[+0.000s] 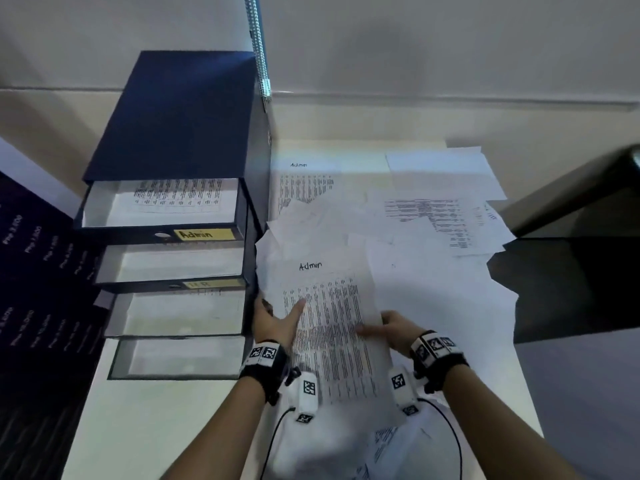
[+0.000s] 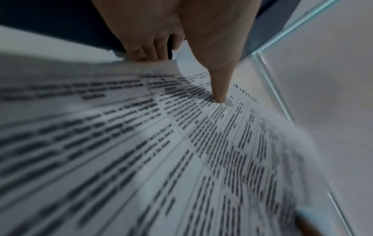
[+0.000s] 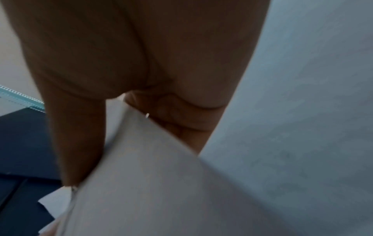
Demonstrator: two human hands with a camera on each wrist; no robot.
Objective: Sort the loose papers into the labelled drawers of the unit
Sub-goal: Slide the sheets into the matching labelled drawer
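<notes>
Both hands on 1 sheet hdr "Admin" (image 1: 329,327), held just above the loose papers (image 1: 433,271). L hand (image 1: 277,323) pinches its L edge: thumb (image 2: 220,89) on the printed face, fingers curled under. R hand (image 1: 391,330) pinches the R edge, thumb on top, fingers beneath. Drawer unit (image 1: 180,116) just L of L hand, 4 drawers pulled out; top drawer (image 1: 159,206), label "Admin", has a printed sheet inside. More papers ahead and R of R hand on white table (image 1: 138,427).

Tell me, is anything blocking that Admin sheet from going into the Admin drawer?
Nothing visible does. Both hands hold the Admin sheet just right of the unit, and the Admin drawer is pulled open at the top, with one printed page already inside.
</notes>
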